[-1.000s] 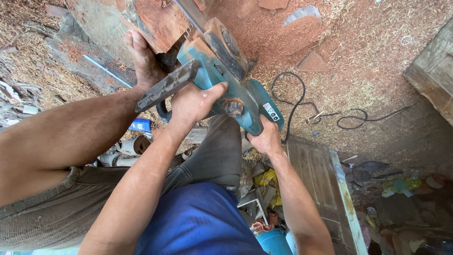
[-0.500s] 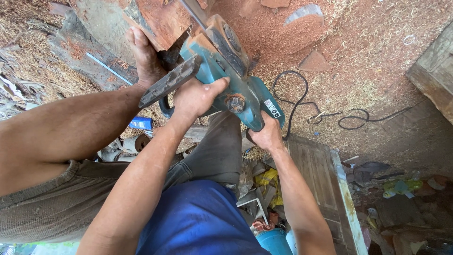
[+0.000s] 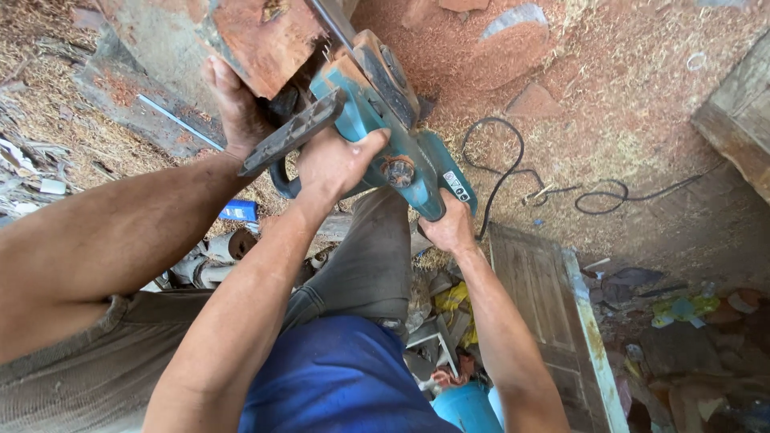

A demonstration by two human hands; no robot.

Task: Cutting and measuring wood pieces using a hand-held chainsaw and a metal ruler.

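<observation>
Little has shifted: left hand [image 3: 333, 164] and right hand [image 3: 449, 228] still clench the teal chainsaw [image 3: 393, 136].

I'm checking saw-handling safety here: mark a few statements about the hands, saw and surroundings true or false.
1. Both hands grip the chainsaw, the left hand on its front handle and the right hand at its rear. True.
2. The black cable lies on a table. False: it lies on sawdust-covered ground.
3. Another person's hand rests against the reddish wood block. True.
4. The chainsaw is yellow. False: it is teal.
</observation>
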